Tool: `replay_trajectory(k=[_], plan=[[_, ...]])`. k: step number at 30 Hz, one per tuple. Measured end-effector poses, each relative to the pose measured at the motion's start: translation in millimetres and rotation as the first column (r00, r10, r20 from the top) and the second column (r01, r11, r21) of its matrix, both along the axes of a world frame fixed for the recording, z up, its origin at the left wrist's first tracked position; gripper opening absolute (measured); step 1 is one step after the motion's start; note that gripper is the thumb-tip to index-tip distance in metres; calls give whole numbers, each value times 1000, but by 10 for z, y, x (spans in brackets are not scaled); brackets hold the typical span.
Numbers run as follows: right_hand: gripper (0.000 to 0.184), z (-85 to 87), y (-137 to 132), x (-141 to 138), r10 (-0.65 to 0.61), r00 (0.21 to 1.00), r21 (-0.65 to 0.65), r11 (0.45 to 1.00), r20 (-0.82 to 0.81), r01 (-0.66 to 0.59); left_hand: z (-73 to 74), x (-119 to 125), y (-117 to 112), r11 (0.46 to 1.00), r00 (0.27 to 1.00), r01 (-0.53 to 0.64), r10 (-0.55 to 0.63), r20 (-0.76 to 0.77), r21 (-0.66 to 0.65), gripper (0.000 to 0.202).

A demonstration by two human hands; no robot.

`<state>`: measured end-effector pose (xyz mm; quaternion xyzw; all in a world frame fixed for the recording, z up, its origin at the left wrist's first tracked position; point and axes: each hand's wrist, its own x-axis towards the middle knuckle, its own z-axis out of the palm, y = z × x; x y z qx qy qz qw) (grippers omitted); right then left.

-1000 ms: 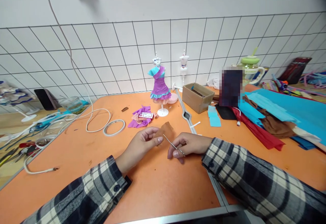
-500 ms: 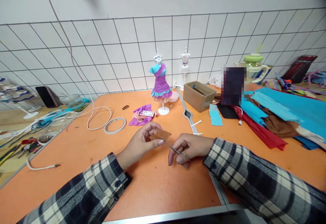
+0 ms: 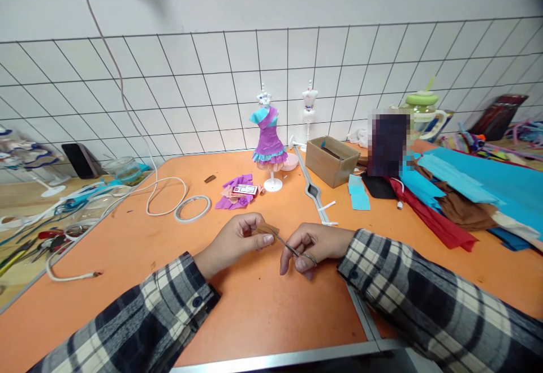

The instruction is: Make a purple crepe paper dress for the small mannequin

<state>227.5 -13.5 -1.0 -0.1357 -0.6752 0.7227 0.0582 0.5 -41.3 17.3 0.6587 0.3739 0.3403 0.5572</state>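
Between the thumb and fingers of my left hand (image 3: 237, 241) is a small piece of brown crepe paper (image 3: 267, 228). My right hand (image 3: 311, 247) grips a pair of small metal scissors (image 3: 292, 250) by the handles. Their blades point up and left and meet the brown piece at its edge; whether they are closed on it I cannot tell. Beyond my hands, a small dress form wears a purple and blue ruffled dress (image 3: 270, 135). Purple and peach paper scraps (image 3: 235, 192) lie under a white and red card (image 3: 245, 189) in front of it.
A tape roll (image 3: 193, 209) and white cable (image 3: 169, 179) lie at left. A cardboard box (image 3: 332, 161), a bare dress form (image 3: 309, 104) and a pink round item (image 3: 291, 162) stand behind. Blue strips (image 3: 358, 193) and stacked coloured sheets (image 3: 449, 192) spread rightward.
My left hand has dropped slightly, and the brown piece has turned so that less of its face shows. My right hand and the scissors stay almost in place.
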Motion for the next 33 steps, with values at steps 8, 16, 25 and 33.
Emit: replay_trajectory(k=[8,16,25,33], plan=[[51,-2,3,0,-6,1000,0,1000,-21,6,-59,-33,41,914,955,-144,228,-189,378,68],[52,-16,1,-6,-1,1000,-11,1000,-20,1,-91,-10,15,994,998,-61,59,22,94,26],[53,-28,1,-13,13,1000,-4,1000,-26,-13,-66,-10,0,998,993,-38,44,108,-56,34],[56,10,-21,-31,25,998,20,1000,-49,-24,-139,-2,17,995,993,-76,81,80,-67,28]])
